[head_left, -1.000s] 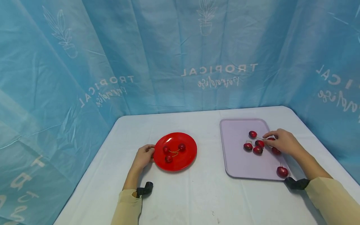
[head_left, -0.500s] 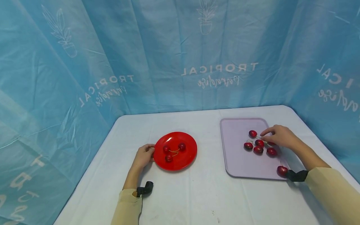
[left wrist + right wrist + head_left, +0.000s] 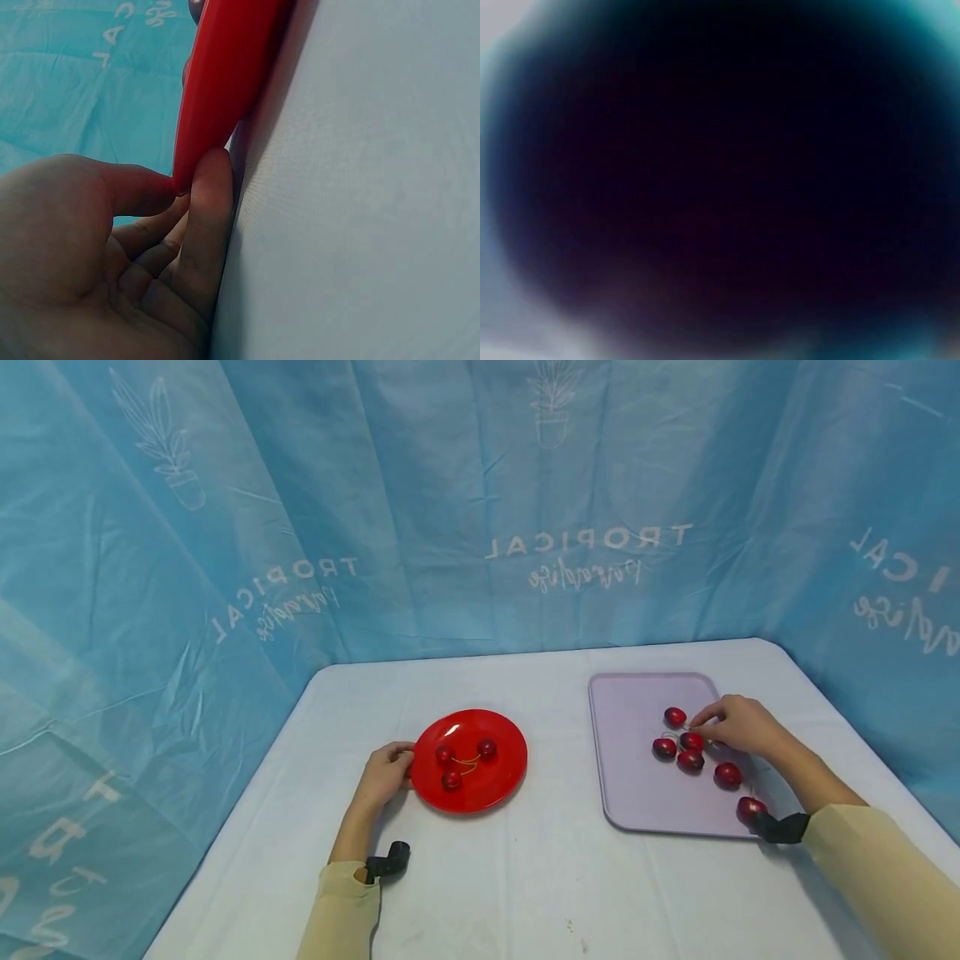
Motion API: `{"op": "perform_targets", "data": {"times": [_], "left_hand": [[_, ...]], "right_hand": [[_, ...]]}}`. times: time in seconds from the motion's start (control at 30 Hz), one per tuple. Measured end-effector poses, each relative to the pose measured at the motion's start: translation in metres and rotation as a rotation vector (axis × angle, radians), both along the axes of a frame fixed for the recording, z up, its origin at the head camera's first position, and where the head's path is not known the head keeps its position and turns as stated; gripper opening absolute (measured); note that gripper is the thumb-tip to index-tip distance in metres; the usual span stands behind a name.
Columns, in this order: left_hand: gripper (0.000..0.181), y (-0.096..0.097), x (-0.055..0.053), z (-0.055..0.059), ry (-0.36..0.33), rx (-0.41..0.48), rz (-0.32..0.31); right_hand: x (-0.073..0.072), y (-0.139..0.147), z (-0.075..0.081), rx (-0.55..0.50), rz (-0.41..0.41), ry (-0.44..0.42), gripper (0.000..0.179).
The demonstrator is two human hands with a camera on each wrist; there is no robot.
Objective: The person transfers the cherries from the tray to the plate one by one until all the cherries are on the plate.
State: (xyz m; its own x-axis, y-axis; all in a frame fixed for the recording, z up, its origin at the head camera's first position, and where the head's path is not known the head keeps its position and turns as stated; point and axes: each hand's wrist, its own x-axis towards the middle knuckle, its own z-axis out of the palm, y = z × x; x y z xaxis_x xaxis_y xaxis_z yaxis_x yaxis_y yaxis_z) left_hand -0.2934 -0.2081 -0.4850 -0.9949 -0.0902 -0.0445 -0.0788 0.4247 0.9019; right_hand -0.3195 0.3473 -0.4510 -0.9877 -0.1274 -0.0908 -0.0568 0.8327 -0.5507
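In the head view my left hand [image 3: 386,774] grips the left edge of a red plate [image 3: 465,801]. The left wrist view shows its thumb [image 3: 142,189] on the plate's rim and fingers beneath. Joined stems link the plate's cherries [image 3: 487,749]. Over on the lilac tray [image 3: 637,793], my right hand [image 3: 742,724] reaches in from the right. Its thumb and index fingertips come together on the stem of the farthest cherry [image 3: 675,717]. Several more cherries [image 3: 690,761] lie close under and before that hand. A dark blur fills the right wrist view, hiding the fingers there.
One cherry [image 3: 751,810] sits at the tray's near right corner, against the black wrist camera [image 3: 783,828] in the head view. Another cherry [image 3: 727,776] lies between it and the cluster. Blue printed curtains [image 3: 585,493] surround the white table [image 3: 555,877] at the back and sides.
My right hand has shifted left toward the farthest cherry's stem, its thumb and index finger closing together. A cherry formerly partly under it now lies uncovered, nearer the front. The left hand stays put.
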Motion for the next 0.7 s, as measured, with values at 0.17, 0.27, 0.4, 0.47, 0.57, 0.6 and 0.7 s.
{"op": "perform_targets", "data": {"times": [0.17, 0.27, 0.4, 0.47, 0.57, 0.6, 0.7], "left_hand": [[0.03, -0.0003, 0.0003, -0.0006, -0.005, 0.013, 0.0], [0.03, -0.0001, 0.0001, -0.0009, -0.003, 0.02, -0.002], [0.031, 0.0003, -0.0007, -0.0006, 0.0, 0.012, -0.004], [0.031, 0.0004, -0.0009, -0.0004, 0.001, 0.007, -0.002], [0.03, 0.0005, -0.0008, 0.0001, 0.004, 0.004, -0.001], [0.03, 0.0004, -0.0006, 0.0003, 0.003, 0.003, -0.001], [0.031, -0.0001, -0.0006, -0.0005, 0.003, 0.01, -0.007]], "right_hand": [[0.0011, 0.0006, -0.0021, 0.003, -0.027, 0.05, 0.032], [0.0017, 0.0012, -0.0014, 0.001, -0.046, 0.068, 0.033], [0.0025, 0.0035, 0.0008, 0.0, -0.055, 0.081, 0.032], [0.0027, 0.0043, 0.0024, 0.001, -0.051, 0.09, 0.032], [0.0027, 0.0043, 0.0042, 0.001, -0.051, 0.096, 0.033], [0.0028, 0.0041, 0.0046, -0.001, -0.052, 0.095, 0.033], [0.0033, 0.0048, 0.0046, 0.001, -0.055, 0.092, 0.034]]}}
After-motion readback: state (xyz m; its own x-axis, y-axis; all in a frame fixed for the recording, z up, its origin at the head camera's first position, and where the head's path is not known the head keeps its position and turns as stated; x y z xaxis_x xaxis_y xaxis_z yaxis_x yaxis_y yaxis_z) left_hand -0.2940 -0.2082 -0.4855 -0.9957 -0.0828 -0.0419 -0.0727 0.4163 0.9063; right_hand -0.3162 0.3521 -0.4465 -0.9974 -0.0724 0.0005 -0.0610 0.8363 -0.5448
